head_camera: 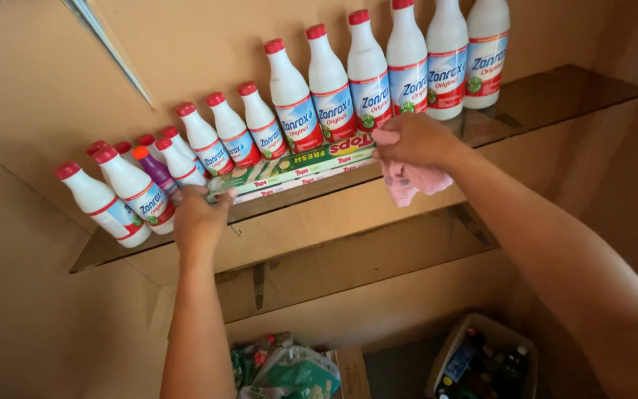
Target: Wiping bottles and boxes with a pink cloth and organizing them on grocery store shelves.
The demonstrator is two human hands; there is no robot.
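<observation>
My left hand [199,219] grips the left end of a long flat green, white and red box [297,167] lying along the front of a glass shelf [555,96]. My right hand [416,140] rests on the box's right end and clutches a pink cloth [411,181] that hangs below the shelf edge. Behind the box stands a row of several white bottles with red caps [330,85], large ones to the right, smaller ones [232,133] to the left.
A purple bottle with an orange cap [155,168] stands among the small bottles at left. Below is a second glass shelf [378,251] on brackets. On the floor sit a cardboard box with bottles [481,362] and plastic bags [289,369]. Walls are tan.
</observation>
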